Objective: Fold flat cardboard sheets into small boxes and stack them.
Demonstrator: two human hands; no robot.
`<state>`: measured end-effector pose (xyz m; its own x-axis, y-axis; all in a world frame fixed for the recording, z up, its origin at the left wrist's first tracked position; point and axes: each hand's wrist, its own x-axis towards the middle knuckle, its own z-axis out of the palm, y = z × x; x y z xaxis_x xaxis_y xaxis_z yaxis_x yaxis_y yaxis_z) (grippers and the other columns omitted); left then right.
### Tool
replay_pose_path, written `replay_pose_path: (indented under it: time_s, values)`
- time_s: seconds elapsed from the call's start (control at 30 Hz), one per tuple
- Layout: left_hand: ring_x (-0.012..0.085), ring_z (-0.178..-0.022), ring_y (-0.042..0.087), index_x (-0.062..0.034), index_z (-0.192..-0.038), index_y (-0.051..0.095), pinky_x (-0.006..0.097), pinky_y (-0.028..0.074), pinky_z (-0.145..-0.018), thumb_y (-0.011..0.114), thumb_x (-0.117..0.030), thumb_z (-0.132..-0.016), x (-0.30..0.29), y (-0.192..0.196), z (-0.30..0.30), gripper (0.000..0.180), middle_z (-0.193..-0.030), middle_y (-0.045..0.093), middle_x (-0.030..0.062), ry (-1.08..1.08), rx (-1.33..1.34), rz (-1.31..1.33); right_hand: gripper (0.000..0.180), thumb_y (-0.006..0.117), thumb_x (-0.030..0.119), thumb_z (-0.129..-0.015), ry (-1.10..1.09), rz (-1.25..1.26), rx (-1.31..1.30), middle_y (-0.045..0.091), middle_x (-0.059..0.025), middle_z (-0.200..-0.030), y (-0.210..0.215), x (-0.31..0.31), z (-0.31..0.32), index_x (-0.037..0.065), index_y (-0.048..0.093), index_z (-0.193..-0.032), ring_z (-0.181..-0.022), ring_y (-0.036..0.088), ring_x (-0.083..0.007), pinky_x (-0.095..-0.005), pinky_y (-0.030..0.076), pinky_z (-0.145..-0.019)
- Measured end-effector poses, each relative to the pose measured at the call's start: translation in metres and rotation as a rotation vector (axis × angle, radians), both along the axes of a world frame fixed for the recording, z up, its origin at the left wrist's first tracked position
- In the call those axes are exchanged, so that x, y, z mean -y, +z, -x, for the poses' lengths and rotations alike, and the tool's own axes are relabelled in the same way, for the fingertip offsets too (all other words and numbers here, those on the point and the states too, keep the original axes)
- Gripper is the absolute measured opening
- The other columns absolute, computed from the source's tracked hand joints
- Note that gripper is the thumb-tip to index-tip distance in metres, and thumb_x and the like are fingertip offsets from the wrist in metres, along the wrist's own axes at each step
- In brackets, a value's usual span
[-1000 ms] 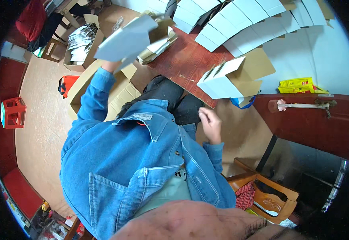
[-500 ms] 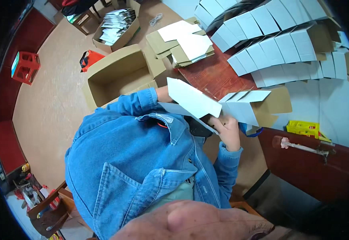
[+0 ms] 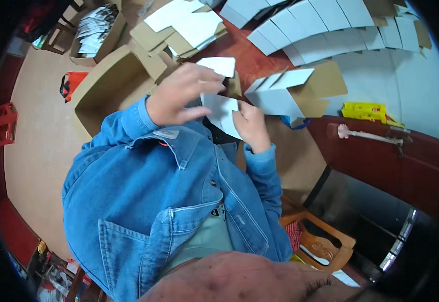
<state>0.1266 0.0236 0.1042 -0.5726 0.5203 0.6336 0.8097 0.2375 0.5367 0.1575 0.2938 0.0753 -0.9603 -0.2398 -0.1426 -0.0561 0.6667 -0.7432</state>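
Observation:
A small white cardboard box (image 3: 221, 111), brown on the inside and partly folded, is in front of my chest. My right hand (image 3: 252, 127) grips its near right side, with the thumb on the white panel. At its left, my left hand (image 3: 183, 94) has its fingers stretched out and spread by an upright white flap (image 3: 222, 66); whether the fingertips touch it I cannot tell. Just right of my hands stands another white box (image 3: 281, 95), its brown end flaps open. Flat white and brown box blanks (image 3: 177, 30) lie stacked beyond my left hand.
Rows of white boxes (image 3: 312, 20) fill the far right of the red table (image 3: 243, 48). A large open brown carton (image 3: 101, 80) is at the left, near a carton of packed papers (image 3: 96, 32). A yellow package (image 3: 364, 111) lies right. A red stool (image 3: 3, 125) stands far left.
My left hand has come out from behind the white box and now spreads beside its flap. The box has turned and folded further in my right hand. The whole view has shifted.

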Motion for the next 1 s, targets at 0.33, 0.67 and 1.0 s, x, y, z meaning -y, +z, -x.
replay_pose_path:
  time_s: [0.33,0.67,1.0]
  values:
    - [0.0237,-0.109,0.056,-0.0190,-0.129,0.066,0.048,0.035,-0.106,0.074,-0.042,-0.079,-0.026,-0.025,-0.004,0.056,-0.104,0.056,0.0040,-0.038,-0.066,0.342,0.032,0.057,0.020,-0.101,-0.149,0.324,0.199,0.070,-0.0113,-0.075,-0.009,-0.004,-0.004,-0.006,0.069,-0.116,-0.061,0.067,-0.0129,-0.0292,0.051,-0.056]
    - [0.0271,-0.100,0.056,-0.0129,-0.081,0.065,0.044,0.040,-0.090,0.082,-0.030,-0.075,-0.016,-0.045,0.000,0.025,-0.095,0.056,0.0042,0.361,-0.016,0.352,0.031,0.063,0.016,-0.099,-0.398,0.584,0.320,0.068,-0.0048,-0.077,-0.049,-0.014,0.013,-0.006,0.067,-0.121,-0.053,0.057,-0.0070,-0.0220,0.042,-0.045]
    - [0.0404,-0.126,0.050,-0.0028,-0.131,0.049,0.046,0.043,-0.109,0.087,-0.013,-0.065,-0.017,-0.097,-0.004,0.077,-0.129,0.052,0.0205,0.272,0.421,0.196,0.031,0.065,0.015,-0.097,-0.247,0.307,0.087,0.070,-0.0071,-0.075,-0.055,0.009,-0.005,-0.002,0.068,-0.122,-0.055,0.061,-0.0098,-0.0272,0.049,-0.051]
